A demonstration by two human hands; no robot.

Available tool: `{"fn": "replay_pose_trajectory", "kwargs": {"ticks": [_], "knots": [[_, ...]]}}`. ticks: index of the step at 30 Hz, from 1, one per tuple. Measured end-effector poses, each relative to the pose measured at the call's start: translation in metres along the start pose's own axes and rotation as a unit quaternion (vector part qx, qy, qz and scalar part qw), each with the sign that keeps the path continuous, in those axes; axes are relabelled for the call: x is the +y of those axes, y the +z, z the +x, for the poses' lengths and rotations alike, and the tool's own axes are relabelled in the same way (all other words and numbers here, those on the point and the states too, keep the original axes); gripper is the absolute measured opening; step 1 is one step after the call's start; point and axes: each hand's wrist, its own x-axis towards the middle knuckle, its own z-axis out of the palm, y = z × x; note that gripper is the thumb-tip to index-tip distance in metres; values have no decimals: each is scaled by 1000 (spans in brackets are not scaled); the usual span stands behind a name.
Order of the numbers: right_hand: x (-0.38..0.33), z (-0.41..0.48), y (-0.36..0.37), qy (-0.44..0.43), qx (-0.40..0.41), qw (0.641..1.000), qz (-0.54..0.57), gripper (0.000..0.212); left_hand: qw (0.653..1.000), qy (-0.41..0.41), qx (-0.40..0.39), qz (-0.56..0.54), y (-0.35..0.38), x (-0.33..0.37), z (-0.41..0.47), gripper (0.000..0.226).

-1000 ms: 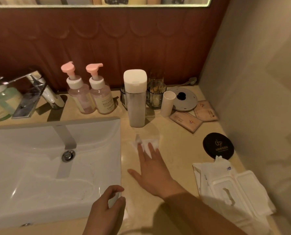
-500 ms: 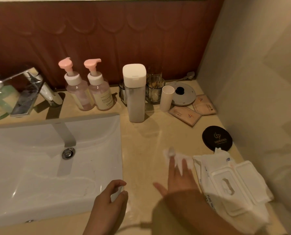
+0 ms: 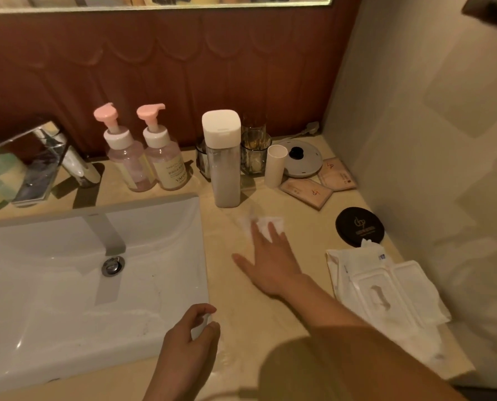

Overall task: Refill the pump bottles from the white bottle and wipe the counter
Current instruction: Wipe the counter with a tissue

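Left hand (image 3: pixel 188 340) rests curled at the sink (image 3: pixel 91 273) edge, grip contents unclear. Right hand (image 3: pixel 270 261), fingers flat, presses the wipe (image 3: pixel 263 224), now back near the capped white bottle (image 3: pixel 222 160) after sweeping right. Wiping continues; 2 pump bottles (image 3: pixel 146 157) stand behind.

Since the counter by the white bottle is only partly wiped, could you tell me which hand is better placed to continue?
The right hand: it lies flat on the wipe just in front of the white bottle. The left hand is curled at the sink's front corner.
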Motion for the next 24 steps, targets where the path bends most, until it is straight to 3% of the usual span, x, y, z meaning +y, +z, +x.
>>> {"fn": "replay_pose_trajectory", "kwargs": {"ticks": [4, 7, 9, 13, 16, 21, 24], "knots": [[-27, -55, 29, -66, 0, 998, 15, 86, 1000, 0, 8, -5, -1, 4, -1, 20], [-23, -92, 39, -78, 20, 997, 5, 75, 1000, 13, -2, 8, -2, 3, 0, 19], [-14, -116, 43, -47, 52, 997, -21, 72, 1000, 17, -10, 13, -4, 3, 0, 19], [15, -136, 42, 51, 36, 998, -13, 72, 999, 29, -29, 24, -8, -1, 0, 21], [32, -126, 33, 74, 35, 997, 8, 73, 998, 36, -41, 29, -10, -3, 0, 23], [14, -88, 26, 137, 40, 989, 48, 76, 997, 41, -56, 29, -12, -4, -3, 22], [-13, -77, 31, 123, 45, 991, 39, 77, 996, 47, -73, 20, -14, -5, -3, 21]]}}
